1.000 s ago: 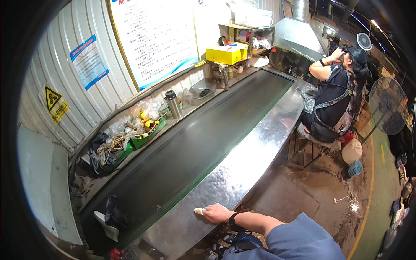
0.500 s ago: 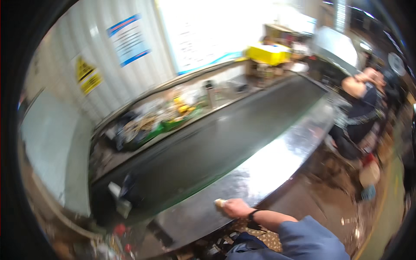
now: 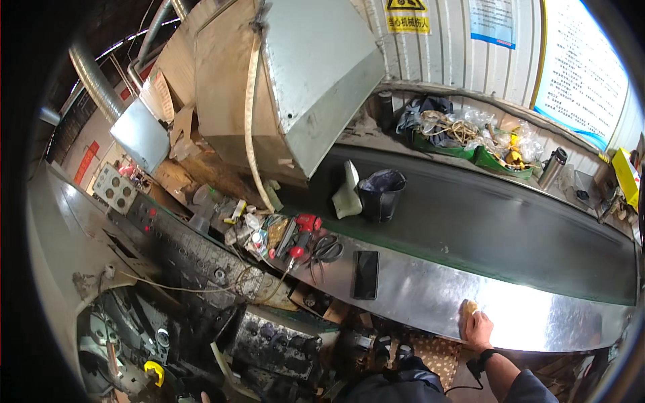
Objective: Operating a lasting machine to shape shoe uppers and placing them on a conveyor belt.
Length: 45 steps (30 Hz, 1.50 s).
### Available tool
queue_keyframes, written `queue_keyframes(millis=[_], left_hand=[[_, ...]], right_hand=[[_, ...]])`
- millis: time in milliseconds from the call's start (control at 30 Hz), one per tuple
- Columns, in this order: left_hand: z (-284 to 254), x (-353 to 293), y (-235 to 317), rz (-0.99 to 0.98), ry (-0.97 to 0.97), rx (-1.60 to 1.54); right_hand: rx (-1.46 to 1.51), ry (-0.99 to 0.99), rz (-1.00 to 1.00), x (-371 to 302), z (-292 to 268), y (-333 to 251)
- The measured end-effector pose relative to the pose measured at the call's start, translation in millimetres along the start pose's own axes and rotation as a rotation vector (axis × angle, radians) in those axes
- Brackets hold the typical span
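On the shiny metal ledge (image 3: 416, 291) of the bench my right hand (image 3: 478, 329) is closed round a small tan wad (image 3: 469, 308). Whether the wad is cloth or sponge I cannot make out. A dark band circles that wrist. Left of the hand, a black phone (image 3: 365, 275) lies flat on the same ledge. Further left are scissors with black handles (image 3: 327, 249) and a red power tool (image 3: 306, 225), its cord running down. A skin-toned tip at the lower left edge may be my left hand; its fingers are hidden.
Behind the ledge runs a dark conveyor belt (image 3: 484, 228) carrying a black bin (image 3: 383, 195) and a pale bent piece (image 3: 347, 192). A large metal hood (image 3: 316, 74) stands at its left end. Green trays (image 3: 500, 163) of clutter and a flask (image 3: 553, 167) line the back shelf.
My view has swung left, bringing in the hood, the tools and the machine panels; the person at the right is gone from view. My right hand still holds the tan wad on the ledge.
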<state>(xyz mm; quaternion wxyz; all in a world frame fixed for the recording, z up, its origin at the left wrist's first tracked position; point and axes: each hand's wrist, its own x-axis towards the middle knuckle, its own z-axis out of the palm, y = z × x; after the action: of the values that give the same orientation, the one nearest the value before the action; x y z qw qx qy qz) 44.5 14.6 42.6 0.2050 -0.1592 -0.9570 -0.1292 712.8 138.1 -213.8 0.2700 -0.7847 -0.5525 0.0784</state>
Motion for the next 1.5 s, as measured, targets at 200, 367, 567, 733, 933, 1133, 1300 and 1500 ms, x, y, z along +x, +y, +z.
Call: queue_keyframes(millis=[200, 367, 567, 733, 933, 1133, 1300, 1500], left_hand=[[-14.8, -17.2, 36.6, -0.039, -0.047, -0.072], [-15.0, -14.0, 35.2, -0.079, -0.127, -0.144], [5.2, 0.3, 20.4, -0.139, -0.185, -0.227], [60.9, 51.5, -35.4, -0.32, -0.291, -1.113], [-66.0, -88.5, 77.8, -0.411, -0.679, -1.372], [-2.2, -135.4, 110.6, -0.454, -1.346, -1.572], [83.9, -191.8, 141.5, -0.823, -1.724, -1.326], [87.1, -255.8, 233.0, -0.301, -2.136, -0.875]], right_hand=[[-0.009, -0.211, 0.177, 7.9, -19.9, -8.8], [0.051, -0.008, 0.021, 6.3, -18.9, -15.1], [0.297, -0.203, 0.406, 21.8, -28.3, -43.6], [0.567, -0.385, 0.123, 57.7, 7.6, -83.3], [0.81, -0.881, -0.09, 66.7, 3.1, -226.9], [1.639, -1.338, 0.347, 45.7, -3.6, -273.8], [1.595, -1.0, 0.477, 32.2, -48.5, -208.1], [1.105, 0.024, 0.604, -17.4, -131.3, -88.9]])
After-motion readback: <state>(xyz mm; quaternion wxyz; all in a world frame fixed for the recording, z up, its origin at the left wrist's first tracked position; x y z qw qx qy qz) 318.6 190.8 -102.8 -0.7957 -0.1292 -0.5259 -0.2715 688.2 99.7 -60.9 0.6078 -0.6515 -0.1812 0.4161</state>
